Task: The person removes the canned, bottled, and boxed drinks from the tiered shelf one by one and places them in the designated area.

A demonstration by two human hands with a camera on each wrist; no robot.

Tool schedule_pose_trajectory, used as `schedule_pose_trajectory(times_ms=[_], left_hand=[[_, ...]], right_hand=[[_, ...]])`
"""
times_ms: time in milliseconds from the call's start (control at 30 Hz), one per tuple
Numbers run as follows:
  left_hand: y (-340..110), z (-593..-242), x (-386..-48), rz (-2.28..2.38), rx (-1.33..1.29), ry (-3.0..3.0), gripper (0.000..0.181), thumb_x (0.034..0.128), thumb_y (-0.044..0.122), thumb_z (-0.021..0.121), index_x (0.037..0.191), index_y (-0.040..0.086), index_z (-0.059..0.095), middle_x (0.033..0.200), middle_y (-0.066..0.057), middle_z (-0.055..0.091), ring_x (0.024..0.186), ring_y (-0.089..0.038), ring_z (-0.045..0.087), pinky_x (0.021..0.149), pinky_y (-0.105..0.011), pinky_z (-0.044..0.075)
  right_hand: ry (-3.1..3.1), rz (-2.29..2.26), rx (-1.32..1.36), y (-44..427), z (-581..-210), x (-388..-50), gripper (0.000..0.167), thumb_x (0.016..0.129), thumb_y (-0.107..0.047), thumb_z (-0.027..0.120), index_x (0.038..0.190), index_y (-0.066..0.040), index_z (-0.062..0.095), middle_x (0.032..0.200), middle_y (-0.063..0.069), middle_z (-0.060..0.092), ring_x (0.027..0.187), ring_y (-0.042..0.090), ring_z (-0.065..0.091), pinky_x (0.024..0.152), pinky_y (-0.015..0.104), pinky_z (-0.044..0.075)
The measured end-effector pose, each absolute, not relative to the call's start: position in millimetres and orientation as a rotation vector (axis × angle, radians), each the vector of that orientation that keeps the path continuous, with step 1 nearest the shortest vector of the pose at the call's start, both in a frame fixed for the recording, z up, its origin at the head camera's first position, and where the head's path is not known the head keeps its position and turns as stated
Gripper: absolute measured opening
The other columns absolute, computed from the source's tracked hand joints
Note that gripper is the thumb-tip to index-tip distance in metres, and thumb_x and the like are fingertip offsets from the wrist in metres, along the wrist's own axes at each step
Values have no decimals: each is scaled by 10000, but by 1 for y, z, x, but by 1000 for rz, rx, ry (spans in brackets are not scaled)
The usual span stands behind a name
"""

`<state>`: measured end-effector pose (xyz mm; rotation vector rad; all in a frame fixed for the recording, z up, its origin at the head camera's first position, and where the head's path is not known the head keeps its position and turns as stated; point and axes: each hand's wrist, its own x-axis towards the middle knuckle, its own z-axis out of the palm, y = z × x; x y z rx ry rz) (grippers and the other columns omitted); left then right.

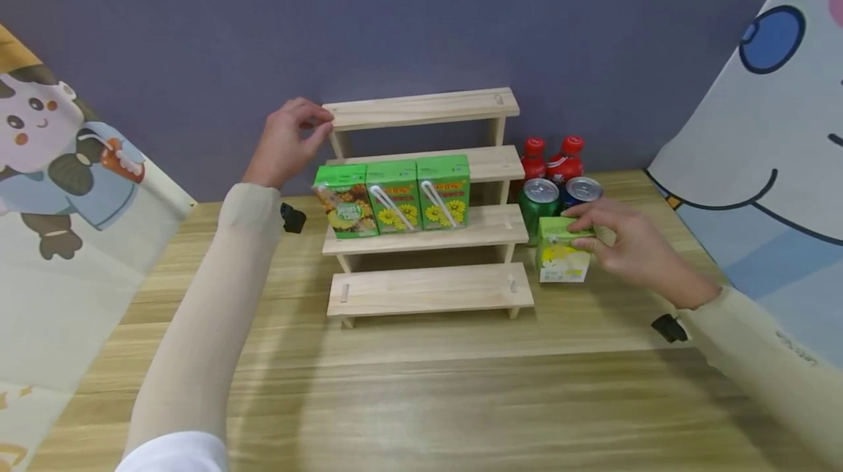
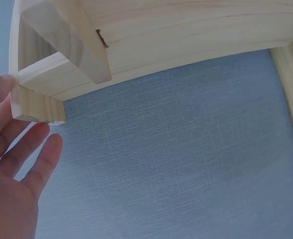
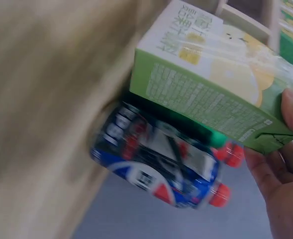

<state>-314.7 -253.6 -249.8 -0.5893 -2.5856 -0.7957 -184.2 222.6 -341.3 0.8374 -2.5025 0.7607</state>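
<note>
My left hand (image 1: pixel 287 139) is at the left end of the wooden stepped rack's top board (image 1: pixel 421 109), pinching its corner between thumb and fingers. In the left wrist view, the thumb lies against the board end (image 2: pixel 37 107) and the other fingers spread below it. To the right of the rack, my right hand (image 1: pixel 626 249) grips a light green and white drink carton (image 1: pixel 563 256) by its upper end. The right wrist view shows the carton (image 3: pixel 201 84) in front of a blue can (image 3: pixel 156 157); whether it touches the table cannot be told.
Three green drink cartons (image 1: pixel 393 197) stand side by side on the rack's second step from the bottom. Behind the held carton are a green can (image 1: pixel 538 197), a blue can (image 1: pixel 582 190) and two red-capped bottles (image 1: pixel 571 161). A grey wall (image 1: pixel 421 18) stands behind.
</note>
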Motion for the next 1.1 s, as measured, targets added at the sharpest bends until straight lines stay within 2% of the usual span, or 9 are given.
schedule_pose_trajectory(times_ms=[233, 500, 933, 1100], left_hand=[[-252, -250, -316, -809, -611, -2563, 242, 958, 213, 569, 1089, 37, 671, 1095, -52, 589, 1017, -201, 532, 914, -372, 461], [-253, -249, -316, -806, -584, -2573, 242, 959, 216, 567, 1089, 40, 671, 1096, -48, 584, 1030, -204, 529, 922, -366, 459], [-254, -251, -314, -805, -582, -2595, 249, 963, 218, 561, 1097, 37, 666, 1100, -48, 582, 1023, -200, 526, 914, -338, 458], [-253, -248, -314, -809, -590, -2599, 256, 963, 227, 560, 1105, 42, 664, 1104, -43, 580, 1027, -194, 525, 915, -340, 459]], right_hand=[[-2483, 809, 865, 219, -362, -191, 301, 674, 84, 801, 856, -115, 669, 1082, 62, 656, 1011, 217, 572, 898, 134, 357], [-2508, 803, 839, 215, -365, -198, 265, 696, 62, 801, 871, -112, 704, 1126, 35, 640, 1059, 205, 550, 873, 231, 420], [-2439, 737, 872, 208, -366, -205, 238, 700, 85, 788, 840, -88, 706, 1065, 27, 657, 965, 165, 551, 626, 245, 436], [-2434, 730, 864, 208, -366, -207, 242, 694, 88, 793, 832, -90, 703, 1061, 28, 654, 975, 168, 547, 673, 249, 439]])
